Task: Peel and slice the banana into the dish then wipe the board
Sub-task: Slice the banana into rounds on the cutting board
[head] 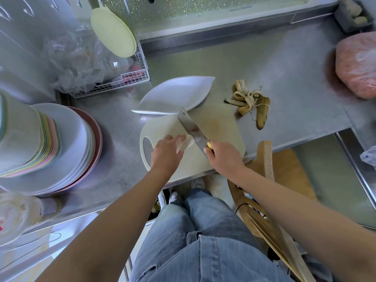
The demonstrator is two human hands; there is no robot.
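Note:
A peeled pale banana lies on the cream cutting board near the counter's front edge. My left hand holds it down, fingers curled over its left part. My right hand grips the yellow-marked handle of a cleaver, whose blade rests against the banana's right end. A white leaf-shaped dish sits just behind the board, its rim overlapping the board's far edge. The brown-spotted banana peel lies on the steel counter to the right of the dish.
Stacked plates and coloured bowls stand at the left. A wire rack with plastic bags is behind them. A pink bagged bundle sits at the far right. A wooden chair stands below the counter edge beside my legs.

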